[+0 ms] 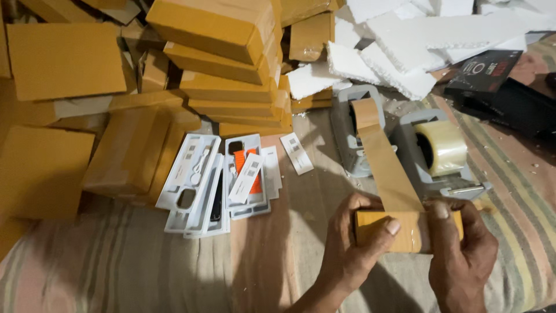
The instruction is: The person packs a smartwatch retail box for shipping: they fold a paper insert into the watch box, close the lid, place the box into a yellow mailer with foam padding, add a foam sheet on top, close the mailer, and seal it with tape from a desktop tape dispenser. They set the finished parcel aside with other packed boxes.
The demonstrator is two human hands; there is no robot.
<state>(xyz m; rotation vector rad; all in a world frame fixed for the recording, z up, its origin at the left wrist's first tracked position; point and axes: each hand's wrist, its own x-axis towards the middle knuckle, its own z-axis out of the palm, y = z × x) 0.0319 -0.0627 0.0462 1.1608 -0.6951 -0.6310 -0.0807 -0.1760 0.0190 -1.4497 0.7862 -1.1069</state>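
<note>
1. Low in the frame, right of centre, both hands clasp a small yellow box (405,230) over a striped cloth (116,272).
2. Left hand (353,243) wraps the box's left end, thumb laid along the front face; right hand (460,255) closes on the right end, thumb pressed on top.
3. Box lies with its long axis running left to right, square across the two hands, so neither is nearer (each holds one end).
4. A brown tape strip (385,162) runs from the box's top up and away to a grey dispenser (356,124) just beyond; it looks stuck to the box.
5. Beside it, to the right, a second dispenser (425,168) holds a clear tape roll (443,148).
6. Farther left, open white trays (191,185) hold a cable, a dark strap and an orange strap (253,174).
7. Behind them stand stacked boxes (231,64); foam pieces (405,52) and a black carton (486,72) lie at top right.
</note>
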